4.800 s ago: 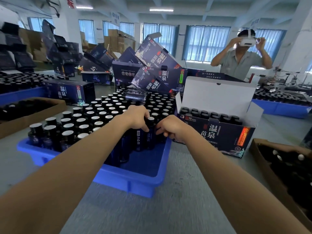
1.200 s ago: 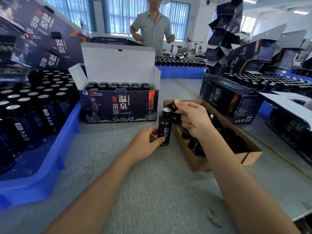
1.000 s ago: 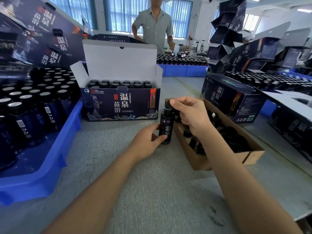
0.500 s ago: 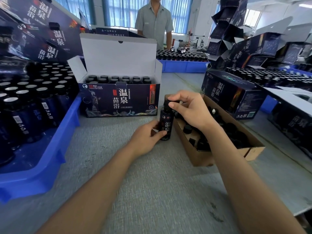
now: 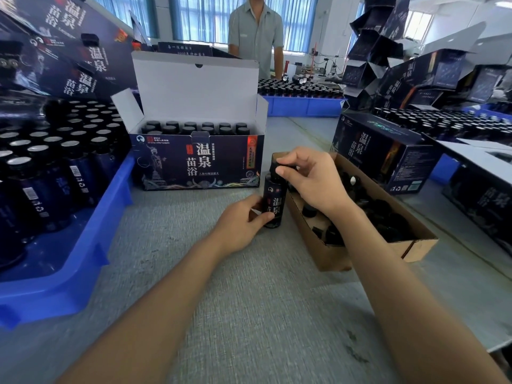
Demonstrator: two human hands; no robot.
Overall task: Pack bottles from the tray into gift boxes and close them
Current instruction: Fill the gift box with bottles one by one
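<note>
Grey worktop (image 5: 249, 314), front of open gift box (image 5: 199, 162): bottle (image 5: 274, 200) upright, gripped low by left hand (image 5: 238, 225), cap (image 5: 273, 171) pinched by right hand (image 5: 307, 181). Capping step, likely; next: twist tight, slot into gift box.

Bright, even daylight comes through the curtained windows (image 5: 199, 18) at the back. Shadows on the grey table (image 5: 249, 314) are faint and soft. Wide-angle distortion bends the edges, where the blue tray (image 5: 69, 275) looks stretched and slightly smeared.
</note>
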